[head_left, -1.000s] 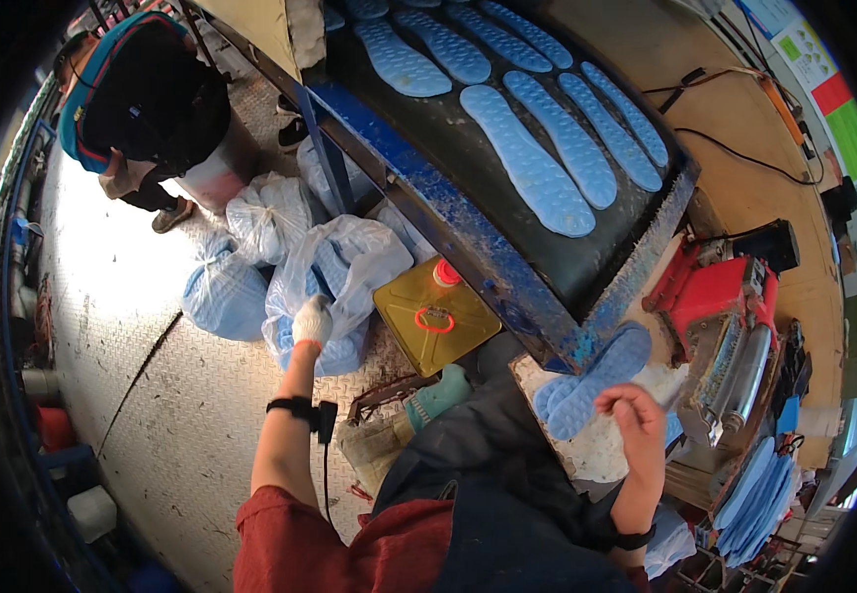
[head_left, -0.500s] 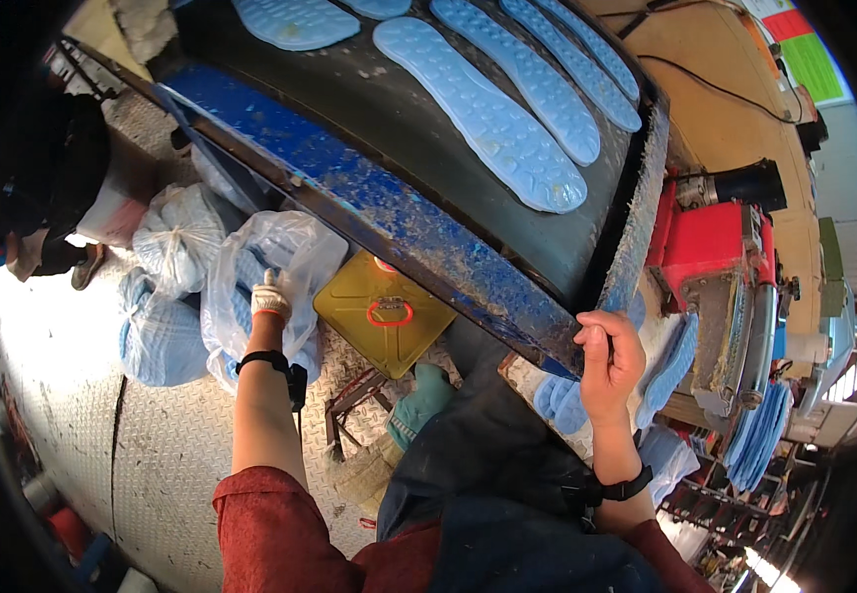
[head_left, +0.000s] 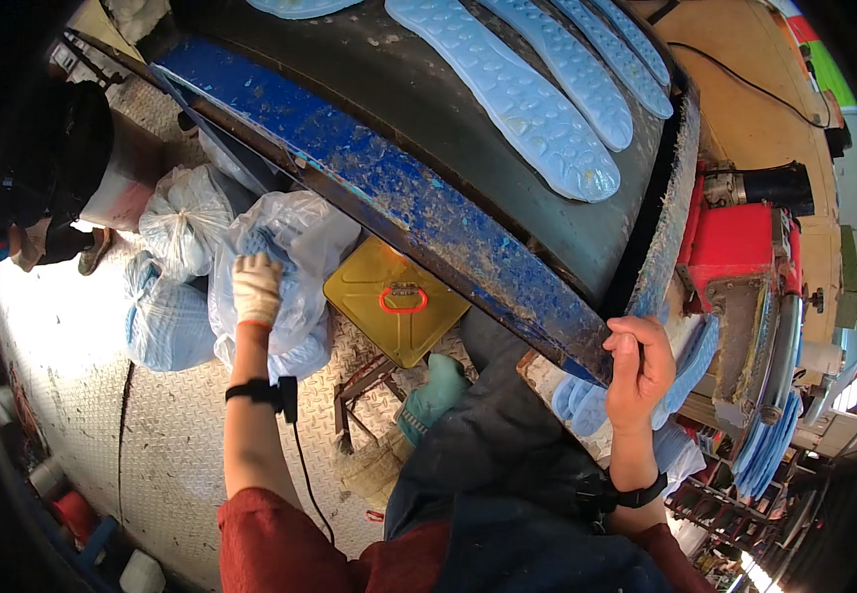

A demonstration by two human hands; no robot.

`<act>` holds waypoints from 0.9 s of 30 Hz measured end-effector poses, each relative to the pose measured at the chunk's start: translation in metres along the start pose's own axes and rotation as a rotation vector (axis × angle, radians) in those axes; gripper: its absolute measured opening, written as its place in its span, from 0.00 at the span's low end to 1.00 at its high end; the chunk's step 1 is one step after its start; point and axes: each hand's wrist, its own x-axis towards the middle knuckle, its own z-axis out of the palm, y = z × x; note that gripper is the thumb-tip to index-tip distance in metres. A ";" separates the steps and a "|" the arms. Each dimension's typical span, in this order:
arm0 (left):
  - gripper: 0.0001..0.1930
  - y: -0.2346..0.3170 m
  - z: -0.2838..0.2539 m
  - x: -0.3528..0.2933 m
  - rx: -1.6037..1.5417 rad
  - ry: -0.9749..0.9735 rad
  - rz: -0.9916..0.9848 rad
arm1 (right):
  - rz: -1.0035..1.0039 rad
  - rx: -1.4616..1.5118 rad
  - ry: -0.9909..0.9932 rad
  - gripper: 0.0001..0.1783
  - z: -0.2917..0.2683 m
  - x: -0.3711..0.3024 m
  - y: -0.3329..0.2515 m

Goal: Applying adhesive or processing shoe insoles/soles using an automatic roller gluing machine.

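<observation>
My left hand (head_left: 257, 289), in a whitish glove with an orange cuff, is over the mouth of a clear plastic bag (head_left: 308, 223). Its fingers look loosely extended and nothing shows in them, though their tips are partly hidden. Light-blue textured pieces show inside the bag. On the right, my bare right hand (head_left: 639, 368) has its fingers curled at the near corner of a blue metal-framed worktable (head_left: 389, 203). Several light-blue bumpy insoles (head_left: 522, 94) lie on that table's dark top.
Tied bags (head_left: 183, 222) of blue pieces stand left on the tread-plate floor (head_left: 176, 445). An olive-yellow metal can (head_left: 374, 296) with a red handle is below the table's edge. Red machinery (head_left: 739, 242) stands right, near hanging blue insoles (head_left: 769, 445). Another person's foot (head_left: 94, 252) shows far left.
My left hand has lifted a little off the bag and looks larger; its single raised finger no longer stands out. The view has shifted slightly. My right hand stays at the table corner.
</observation>
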 end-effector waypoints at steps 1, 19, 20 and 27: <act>0.09 -0.004 -0.032 0.001 -0.051 0.016 -0.088 | 0.022 0.006 -0.019 0.06 -0.001 0.001 -0.002; 0.16 0.117 -0.181 -0.017 -1.992 0.541 -1.159 | 0.109 0.291 -0.815 0.19 0.032 0.006 -0.071; 0.14 0.099 -0.120 -0.015 -2.107 0.348 -1.148 | 0.078 0.322 -0.602 0.13 0.021 0.006 -0.065; 0.13 0.011 0.127 -0.092 -0.353 -0.312 -0.816 | 0.321 0.436 0.155 0.18 -0.023 0.003 -0.010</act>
